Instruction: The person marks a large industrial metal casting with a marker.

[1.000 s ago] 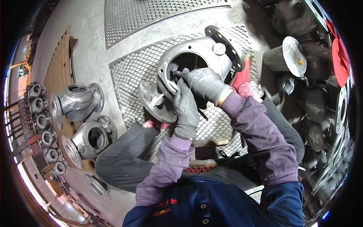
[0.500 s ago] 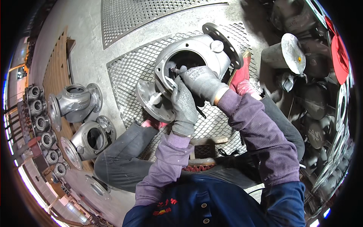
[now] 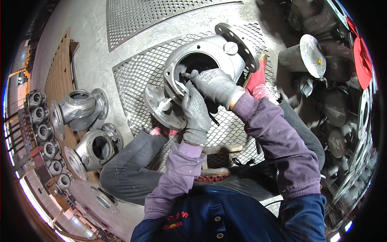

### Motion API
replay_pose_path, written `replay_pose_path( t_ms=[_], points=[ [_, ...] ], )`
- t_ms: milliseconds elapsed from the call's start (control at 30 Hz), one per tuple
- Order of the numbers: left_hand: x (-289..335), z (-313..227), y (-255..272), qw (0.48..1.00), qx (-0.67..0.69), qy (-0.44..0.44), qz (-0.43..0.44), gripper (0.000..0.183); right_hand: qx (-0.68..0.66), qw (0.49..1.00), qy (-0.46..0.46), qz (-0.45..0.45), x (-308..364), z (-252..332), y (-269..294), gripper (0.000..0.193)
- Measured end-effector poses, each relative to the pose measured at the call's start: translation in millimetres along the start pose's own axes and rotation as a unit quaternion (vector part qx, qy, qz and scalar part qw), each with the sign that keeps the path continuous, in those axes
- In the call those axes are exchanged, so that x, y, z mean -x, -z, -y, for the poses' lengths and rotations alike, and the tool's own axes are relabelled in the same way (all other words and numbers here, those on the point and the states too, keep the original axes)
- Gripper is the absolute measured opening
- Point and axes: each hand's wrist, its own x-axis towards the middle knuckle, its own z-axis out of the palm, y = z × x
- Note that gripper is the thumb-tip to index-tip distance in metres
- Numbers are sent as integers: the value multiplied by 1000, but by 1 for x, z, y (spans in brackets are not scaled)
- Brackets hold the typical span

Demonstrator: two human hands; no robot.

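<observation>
A grey cast valve body (image 3: pixel 231 56) with a wide round opening and dark bolt flange lies between my feet, tilted toward me. My right hand (image 3: pixel 215 85), in a grey knit glove, is closed at the near edge of the opening. A small dark tip shows at its fingers; what it grips is mostly hidden. Just below, my gloved left hand (image 3: pixel 196 115) is closed around a thin white strip (image 3: pixel 181 85), which points toward the opening's rim. A slim dark rod (image 3: pixel 214 119) sticks out beneath my hands. The valve's lower-left flange (image 3: pixel 155 105) is beside my left hand.
Expanded metal mesh (image 3: pixel 135 74) covers the floor under the valve. Two similar castings (image 3: pixel 96 149) stand at the left on wooden slats (image 3: pixel 60 86). A small wooden stool (image 3: pixel 223 150) lies before me. Dark castings and a flanged cylinder (image 3: pixel 312 56) crowd the right, near a red cap (image 3: pixel 362 62).
Almost nothing differs. My hands stay at the opening with only slight finger movement, and the whole view has shifted very little.
</observation>
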Motion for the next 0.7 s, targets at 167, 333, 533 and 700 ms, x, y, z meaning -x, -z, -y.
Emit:
replay_pose_path(
  t_ms=[167, 333, 533, 700],
  points=[
    [-2, 0, 0, 1000, 24, -1, 17, 42, -8, 1000, 17, -17, 2, -3, -1, 37],
    [-5, 11, 7, 999, 34, -19, 12, 41, 2, 999, 23, -23, -1, -5, -5, 36],
    [-8, 10, 13, 999, -23, -4, -23, 40, 9, 1000, 17, -11, -2, -5, -6, 35],
    [-5, 11, 7, 1000, 10, -27, 11, 41, 26, 999, 27, -22, 1, -6, -6, 37]
  ],
)
